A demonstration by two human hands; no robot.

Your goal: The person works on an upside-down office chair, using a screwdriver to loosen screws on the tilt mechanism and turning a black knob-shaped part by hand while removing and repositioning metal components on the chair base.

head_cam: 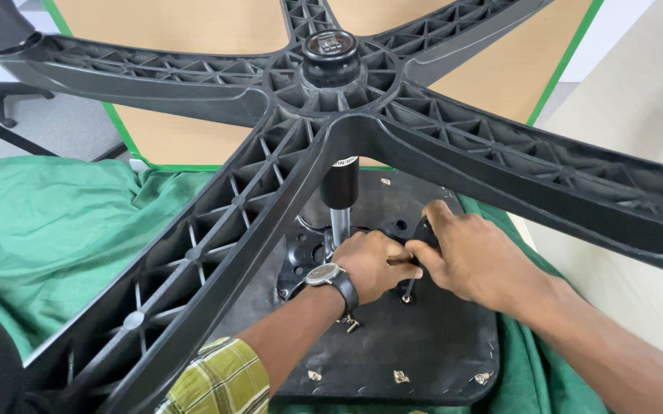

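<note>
an upturned office chair lies on a green cloth, its black five-arm star base filling the upper frame and the gas column dropping from the hub to the mechanism plate on the black seat underside in the lower centre. the left hand, wearing a wristwatch, is curled shut around a small tool whose kind i cannot tell, and a thin shaft runs down from between the two hands to a fastener on the seat. the right hand is closed with fingertips pinched on a black part of the mechanism just right of the column. to do this well, it seems wise to keep the shaft square to the fastener, press down while turning, and let the right hand steady the part so it does not twist; the base arm close overhead leaves little swing room, so short turns look safer. counted: one chair base with five arms, of which four show clearly and one only in part at the top; one gas column; two hands; one watch; about five small metal clips along the seat edge, one lying just below the left wrist.
</note>
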